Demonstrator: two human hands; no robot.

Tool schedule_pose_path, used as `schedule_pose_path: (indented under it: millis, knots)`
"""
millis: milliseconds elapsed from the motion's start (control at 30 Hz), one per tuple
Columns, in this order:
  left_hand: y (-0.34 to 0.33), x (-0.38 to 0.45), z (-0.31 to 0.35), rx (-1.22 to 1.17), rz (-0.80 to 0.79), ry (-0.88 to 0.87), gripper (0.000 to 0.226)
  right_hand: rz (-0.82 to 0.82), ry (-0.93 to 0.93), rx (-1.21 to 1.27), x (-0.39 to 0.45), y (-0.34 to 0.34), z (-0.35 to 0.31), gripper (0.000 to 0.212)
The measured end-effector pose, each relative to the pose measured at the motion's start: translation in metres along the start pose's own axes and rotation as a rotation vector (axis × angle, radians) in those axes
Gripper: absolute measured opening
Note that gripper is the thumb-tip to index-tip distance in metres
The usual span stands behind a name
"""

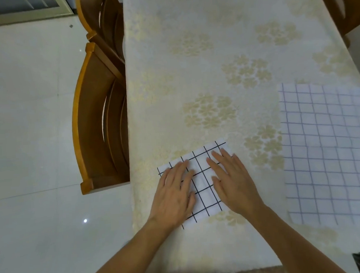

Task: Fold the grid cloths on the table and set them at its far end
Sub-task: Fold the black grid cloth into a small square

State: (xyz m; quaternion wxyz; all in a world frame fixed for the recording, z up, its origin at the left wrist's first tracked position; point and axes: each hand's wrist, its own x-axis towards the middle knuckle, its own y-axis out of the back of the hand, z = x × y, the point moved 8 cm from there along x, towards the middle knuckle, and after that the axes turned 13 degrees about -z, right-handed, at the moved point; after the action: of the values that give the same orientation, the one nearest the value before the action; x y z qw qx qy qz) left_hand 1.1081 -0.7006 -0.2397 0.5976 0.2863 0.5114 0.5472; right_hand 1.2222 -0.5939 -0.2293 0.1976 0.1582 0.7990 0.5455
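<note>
**Hands flat on folded cloth, near edge**

Left hand (174, 191) and right hand (231, 182) lay flat, fingers straight, on the black-grid cloth (203, 183) near the tabletop's (193, 74) left edge. Purple-grid cloth (326, 154) lay unfolded at right edge. Far end was open.

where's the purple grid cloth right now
In the head view, the purple grid cloth lies flat at the table's right edge, right of the right hand.

Bright even light, floor (40, 121) glare spots, wide-angle bending, soft edges

White black-grid cloth (201, 176), white purple-grid cloth (328, 150), cream floral tablecloth (212, 52).
</note>
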Motion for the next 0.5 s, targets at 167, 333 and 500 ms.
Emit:
schedule_pose_path:
  millis: [167,333,500]
  knots:
    - [-0.021,0.025,-0.019,0.080,-0.113,0.094,0.069,-0.219,-0.088,-0.118,0.045,-0.033,0.013,0.066]
    - [-0.032,0.026,-0.034,0.129,-0.136,0.124,0.068,-0.276,-0.132,-0.228,0.049,-0.047,0.028,0.076]
    - [-0.033,0.021,-0.040,0.119,-0.142,0.144,0.074,-0.288,-0.141,-0.237,0.050,-0.047,0.034,0.081]
